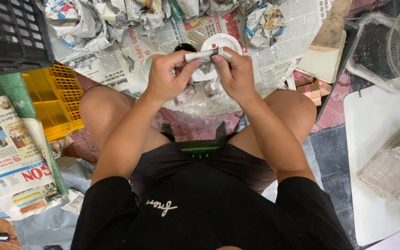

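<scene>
A person is sitting low over a floor (334,139) spread with newspaper sheets (274,41), and crumpled newspaper (93,18) is lying beyond both hands. A yellow crate (59,99) is sitting well to the left of the left hand (165,74), and a white basket (396,164) is lying far off to the right of the right hand (237,74). A white bowl (221,42) is resting just beyond the hands. Both hands are closing around a small newspaper-wrapped piece (204,56), fingers and thumbs pinching it from either side. The wrap looks light and soft; whatever is inside may be fragile, so gripping both ends seems safest. The paper and fingers are hiding its contents, and clear plastic (200,99) below the hands is hard to make out.
</scene>
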